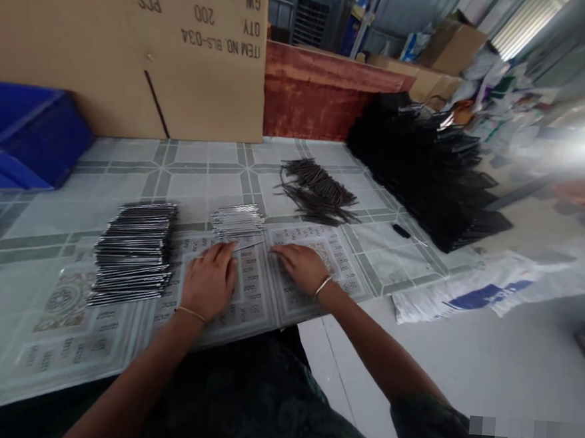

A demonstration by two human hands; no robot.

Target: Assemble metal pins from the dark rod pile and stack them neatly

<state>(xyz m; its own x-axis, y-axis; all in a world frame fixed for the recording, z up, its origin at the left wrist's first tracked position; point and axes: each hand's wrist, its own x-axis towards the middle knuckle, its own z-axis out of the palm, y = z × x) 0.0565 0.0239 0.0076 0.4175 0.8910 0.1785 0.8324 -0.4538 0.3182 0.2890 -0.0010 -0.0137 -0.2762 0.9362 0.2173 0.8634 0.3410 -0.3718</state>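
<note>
One slim rod (pixel 248 245) at the left hand (pixel 209 276)

Leftmost on my feed, a broad stack of dark and silvery rods (pixel 134 251) lies on the tablecloth (pixel 194 185). Next I see the left hand, fingers bent and held together; the slim rod runs rightward from its fingertips, though I can't tell whether they pinch it or merely touch it. It looks thin, straight and metallic, just on the near side of a small silver pile (pixel 238 220). Its far end stops just short of the right hand (pixel 302 268), whose fingertips bunch together; I can't make out any grip.
</note>
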